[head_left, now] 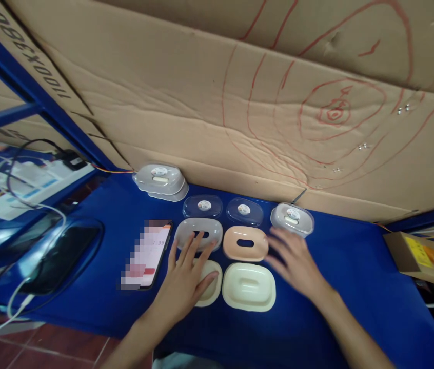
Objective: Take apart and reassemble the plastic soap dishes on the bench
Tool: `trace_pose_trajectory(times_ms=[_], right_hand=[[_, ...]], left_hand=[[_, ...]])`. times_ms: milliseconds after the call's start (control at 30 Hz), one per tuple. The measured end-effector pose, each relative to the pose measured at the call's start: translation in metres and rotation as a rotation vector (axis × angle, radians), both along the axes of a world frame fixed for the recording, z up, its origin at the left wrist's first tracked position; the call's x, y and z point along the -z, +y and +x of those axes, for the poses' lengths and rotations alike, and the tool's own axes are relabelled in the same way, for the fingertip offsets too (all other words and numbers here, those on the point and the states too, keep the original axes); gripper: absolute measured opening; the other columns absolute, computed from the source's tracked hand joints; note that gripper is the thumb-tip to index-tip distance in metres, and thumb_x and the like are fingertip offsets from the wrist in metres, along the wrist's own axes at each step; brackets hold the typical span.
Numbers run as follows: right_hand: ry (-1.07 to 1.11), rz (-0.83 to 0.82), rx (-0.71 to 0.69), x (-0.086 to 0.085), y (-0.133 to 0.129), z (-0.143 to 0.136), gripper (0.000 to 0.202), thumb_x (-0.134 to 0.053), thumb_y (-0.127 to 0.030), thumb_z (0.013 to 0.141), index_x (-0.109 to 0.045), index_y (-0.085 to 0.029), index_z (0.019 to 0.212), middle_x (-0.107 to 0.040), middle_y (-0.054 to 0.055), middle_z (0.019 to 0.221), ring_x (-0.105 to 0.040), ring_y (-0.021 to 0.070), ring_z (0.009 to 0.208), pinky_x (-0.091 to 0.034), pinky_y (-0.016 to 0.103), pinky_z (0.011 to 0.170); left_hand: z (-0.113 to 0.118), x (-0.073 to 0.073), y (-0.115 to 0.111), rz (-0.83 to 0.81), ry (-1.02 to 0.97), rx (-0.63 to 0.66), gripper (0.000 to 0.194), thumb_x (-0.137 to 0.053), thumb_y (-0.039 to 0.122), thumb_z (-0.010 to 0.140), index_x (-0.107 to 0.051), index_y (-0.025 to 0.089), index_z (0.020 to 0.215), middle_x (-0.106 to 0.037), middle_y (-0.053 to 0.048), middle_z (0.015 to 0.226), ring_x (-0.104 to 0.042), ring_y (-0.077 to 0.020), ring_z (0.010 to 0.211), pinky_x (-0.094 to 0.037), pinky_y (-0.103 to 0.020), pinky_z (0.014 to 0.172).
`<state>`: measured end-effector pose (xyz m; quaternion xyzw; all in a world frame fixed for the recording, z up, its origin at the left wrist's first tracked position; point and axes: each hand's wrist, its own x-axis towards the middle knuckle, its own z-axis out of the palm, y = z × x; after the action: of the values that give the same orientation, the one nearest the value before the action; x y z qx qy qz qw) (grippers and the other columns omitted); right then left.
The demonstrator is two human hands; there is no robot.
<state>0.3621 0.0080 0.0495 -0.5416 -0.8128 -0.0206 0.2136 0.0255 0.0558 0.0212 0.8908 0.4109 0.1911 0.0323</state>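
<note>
My left hand (188,274), fingers spread, reaches over a cream tray (215,287) with its fingertips on or just above a grey oval tray (213,228) that has a slot in its middle. My right hand (292,259) is open beside the right edge of a peach slotted tray (236,253); whether it touches is unclear. In front of the peach one lies a second cream tray (250,302). Behind them rest two clear lids (191,209) with round stickers. A closed clear-lidded soap box (305,220) stands behind my right hand.
Stacked lidded boxes (178,189) stand at the back left by the cardboard wall (201,102). A phone (159,256) lies left of the trays. Cables and a power strip (36,182) are further left; a cardboard box (403,261) sits at the right edge.
</note>
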Motion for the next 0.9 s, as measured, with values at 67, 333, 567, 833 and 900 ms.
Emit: trace_pose_trajectory(times_ms=[67,333,567,833,900], right_hand=[[0.009,0.001,0.175,0.001,0.027,0.037,0.057,-0.066,-0.045,0.102,-0.051,-0.026,0.154,-0.049,0.018,0.161,-0.048,0.0395,0.148,-0.043,0.059,0.117],[0.035,-0.07,0.287,0.006,0.037,0.083,0.078,-0.078,-0.061,0.087,-0.05,-0.03,0.153,-0.059,0.017,0.145,-0.06,0.041,0.131,-0.05,0.061,0.106],[0.273,-0.319,0.007,-0.037,-0.027,-0.01,0.095,-0.077,-0.072,0.083,-0.037,-0.035,0.161,-0.045,0.014,0.158,-0.048,0.0371,0.146,-0.046,0.053,0.117],[0.153,-0.188,0.196,-0.005,0.005,0.042,0.084,-0.053,-0.081,0.094,-0.039,-0.033,0.161,-0.05,0.016,0.155,-0.05,0.0384,0.143,-0.044,0.058,0.115],[0.028,-0.152,0.312,0.011,0.022,0.066,0.082,-0.053,-0.081,0.094,-0.047,-0.029,0.158,-0.053,0.021,0.15,-0.054,0.0438,0.137,-0.045,0.065,0.108]], left_hand=[[0.006,-0.009,-0.004,-0.032,-0.069,0.047,0.057,-0.056,0.037,0.105,-0.045,0.024,0.159,-0.043,-0.02,0.166,-0.039,-0.0419,0.154,-0.027,-0.07,0.124],[0.05,-0.039,-0.056,-0.699,-0.746,0.109,0.042,-0.057,0.033,0.107,-0.05,0.033,0.148,-0.052,-0.013,0.156,-0.054,-0.0311,0.142,-0.05,-0.049,0.115],[0.084,-0.027,-0.044,-1.41,-1.296,0.216,0.114,-0.094,0.041,0.076,-0.02,0.044,0.162,-0.034,-0.012,0.169,-0.048,-0.0371,0.148,-0.043,-0.058,0.119],[0.073,-0.038,-0.051,-1.551,-1.369,0.072,0.096,-0.099,0.039,0.068,-0.044,0.036,0.147,-0.062,-0.008,0.143,-0.063,-0.0322,0.129,-0.048,-0.047,0.11],[0.069,-0.035,-0.056,-1.556,-1.376,0.045,0.098,-0.099,0.041,0.067,-0.043,0.035,0.147,-0.062,-0.008,0.142,-0.063,-0.0306,0.127,-0.047,-0.045,0.109]])
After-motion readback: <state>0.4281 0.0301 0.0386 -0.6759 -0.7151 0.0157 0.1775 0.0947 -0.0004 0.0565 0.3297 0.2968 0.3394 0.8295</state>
